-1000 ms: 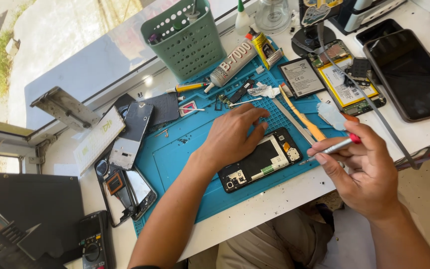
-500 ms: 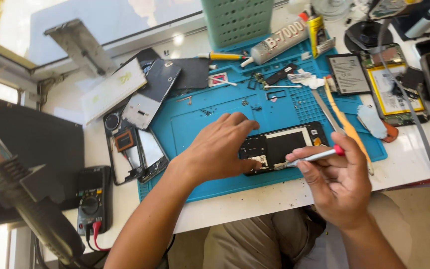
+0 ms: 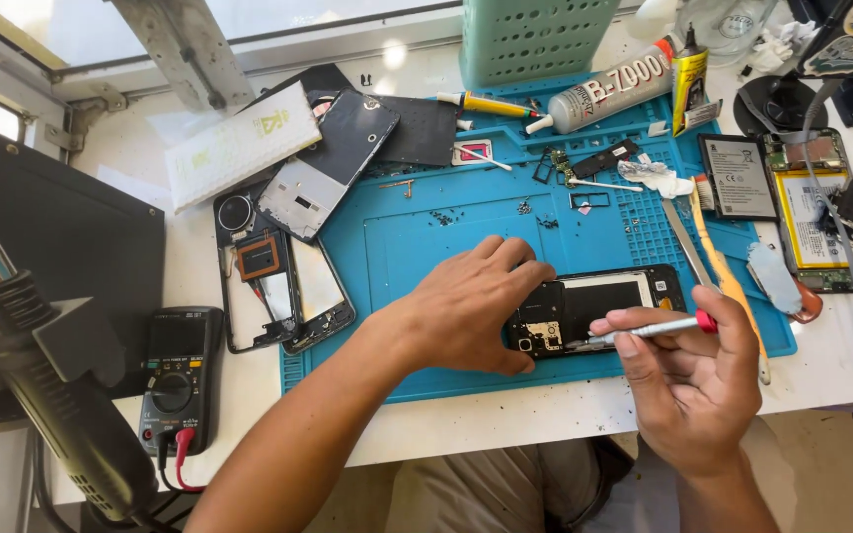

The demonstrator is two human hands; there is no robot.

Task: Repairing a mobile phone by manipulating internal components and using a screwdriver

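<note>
We have the opened phone (image 3: pixel 599 308) lying flat near the front edge of the blue repair mat (image 3: pixel 426 247), its back off and the board and black inner cover showing. Our left hand (image 3: pixel 471 306) presses down on its left end, fingers spread flat, nothing clasped. Our right hand (image 3: pixel 693 375) sits at 4 o'clock from the phone, its grip pinched closed around a slim silver screwdriver (image 3: pixel 649 331) with a red cap, the tip resting on the phone's lower left corner.

The mat's front edge runs just short of the white worktop (image 3: pixel 505 415) edge, leaving only a narrow bare strip there. The open room on the mat is the recessed middle panel at 11 o'clock from the phone, with only small screws scattered on it.

At 2 o'clock lie an orange pry tool (image 3: pixel 728 281) and metal tweezers (image 3: pixel 683 242); beyond them a loose battery (image 3: pixel 737 178) and another opened phone (image 3: pixel 821 212) at the right edge. At 12 o'clock a glue tube (image 3: pixel 609 89) lies on the mat's far rim, and a green perforated basket (image 3: pixel 535 35) stands behind it; we cannot see into it. At 10 o'clock disassembled phone frames (image 3: pixel 283 271) overhang the mat's left edge. At 8 o'clock a multimeter (image 3: pixel 178 375) sits by the worktop's front corner.
</note>
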